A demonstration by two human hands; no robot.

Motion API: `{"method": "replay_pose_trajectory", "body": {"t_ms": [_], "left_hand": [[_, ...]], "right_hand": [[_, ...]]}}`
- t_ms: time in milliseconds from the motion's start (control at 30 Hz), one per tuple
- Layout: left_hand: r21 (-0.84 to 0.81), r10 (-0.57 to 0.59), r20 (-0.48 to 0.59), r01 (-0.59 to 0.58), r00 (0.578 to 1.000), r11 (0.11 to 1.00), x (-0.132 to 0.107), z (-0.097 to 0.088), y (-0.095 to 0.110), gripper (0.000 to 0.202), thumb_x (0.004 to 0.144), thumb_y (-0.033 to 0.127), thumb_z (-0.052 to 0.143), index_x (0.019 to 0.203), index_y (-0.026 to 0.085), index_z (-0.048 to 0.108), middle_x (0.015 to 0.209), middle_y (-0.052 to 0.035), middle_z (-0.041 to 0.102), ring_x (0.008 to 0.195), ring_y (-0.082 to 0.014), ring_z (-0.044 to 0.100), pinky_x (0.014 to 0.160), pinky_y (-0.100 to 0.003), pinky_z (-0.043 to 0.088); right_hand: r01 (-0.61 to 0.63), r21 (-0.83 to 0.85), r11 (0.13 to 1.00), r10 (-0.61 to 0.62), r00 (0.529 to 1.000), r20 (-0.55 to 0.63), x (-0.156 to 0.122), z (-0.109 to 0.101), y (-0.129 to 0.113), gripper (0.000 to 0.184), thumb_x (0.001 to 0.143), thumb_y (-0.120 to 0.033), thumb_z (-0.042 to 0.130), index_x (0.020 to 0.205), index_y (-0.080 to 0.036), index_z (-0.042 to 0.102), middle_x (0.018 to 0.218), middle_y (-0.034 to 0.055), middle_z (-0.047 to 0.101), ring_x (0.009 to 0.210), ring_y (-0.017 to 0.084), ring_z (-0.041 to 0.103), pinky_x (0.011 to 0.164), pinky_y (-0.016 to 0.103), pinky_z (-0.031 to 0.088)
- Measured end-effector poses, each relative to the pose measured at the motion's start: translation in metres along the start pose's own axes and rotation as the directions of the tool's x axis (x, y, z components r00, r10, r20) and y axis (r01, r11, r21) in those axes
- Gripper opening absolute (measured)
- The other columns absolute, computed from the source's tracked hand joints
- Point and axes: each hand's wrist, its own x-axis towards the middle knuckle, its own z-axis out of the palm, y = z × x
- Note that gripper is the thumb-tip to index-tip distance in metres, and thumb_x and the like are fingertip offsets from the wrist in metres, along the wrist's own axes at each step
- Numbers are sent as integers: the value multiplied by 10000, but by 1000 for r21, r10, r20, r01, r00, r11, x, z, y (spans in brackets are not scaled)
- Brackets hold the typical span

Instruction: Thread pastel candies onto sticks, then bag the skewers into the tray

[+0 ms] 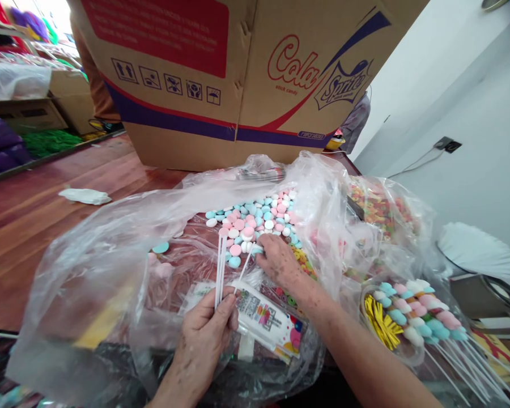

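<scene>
My left hand (208,328) is closed on a small bunch of thin white sticks (220,266) that stand upright over an open clear plastic bag (110,249). My right hand (278,260) reaches into the bag, its fingers pinched at the near edge of a heap of pink, white and blue round candies (255,218). Another white stick (244,269) slants between the two hands. A printed packet (270,320) lies in the bag under my hands.
A large cardboard box (238,73) printed "Cola Sprite stick candy" stands behind the bag on the wooden table (38,215). At right lie finished candy sticks (416,311), gold twist ties (380,323) and a bag of colourful candies (378,207). A crumpled wrapper (85,196) lies at left.
</scene>
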Motion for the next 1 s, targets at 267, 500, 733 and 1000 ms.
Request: {"method": "replay_pose_trajectory", "body": {"t_ms": [267, 500, 733, 1000], "left_hand": [[234, 128, 2, -125, 992, 964, 5, -2, -11, 321, 761, 487, 738, 846, 177, 733, 483, 58, 488, 387, -73, 292, 381, -202, 192], [407, 191, 63, -200, 980, 891, 5, -5, -11, 254, 843, 444, 668, 827, 204, 749, 533, 35, 517, 510, -127, 426, 495, -214, 334], [476, 175, 106, -205, 979, 855, 9, -7, -15, 318, 873, 476, 599, 857, 185, 725, 554, 55, 448, 541, -128, 386, 504, -227, 300], [489, 176, 97, -200, 980, 849, 9, -7, -14, 328, 879, 485, 590, 867, 184, 720, 564, 59, 432, 529, -114, 354, 478, -229, 252]], "right_hand": [[-166, 638, 752, 140, 986, 92, -13, -18, 5, 222, 745, -309, 599, 925, -181, 625, 681, -36, 588, 595, 123, 558, 606, 262, 480], [-202, 841, 502, 205, 972, 111, -21, -18, 8, 295, 626, -294, 761, 893, -194, 682, 822, -21, 670, 687, 121, 620, 714, 295, 544], [-199, 876, 440, 225, 968, 107, -21, -17, 11, 312, 576, -264, 824, 864, -203, 718, 758, -25, 697, 665, 133, 631, 696, 296, 545], [-165, 901, 401, 169, 980, 105, -28, -22, 12, 297, 634, -314, 822, 894, -197, 741, 876, -9, 701, 758, 132, 649, 769, 310, 572]]}}
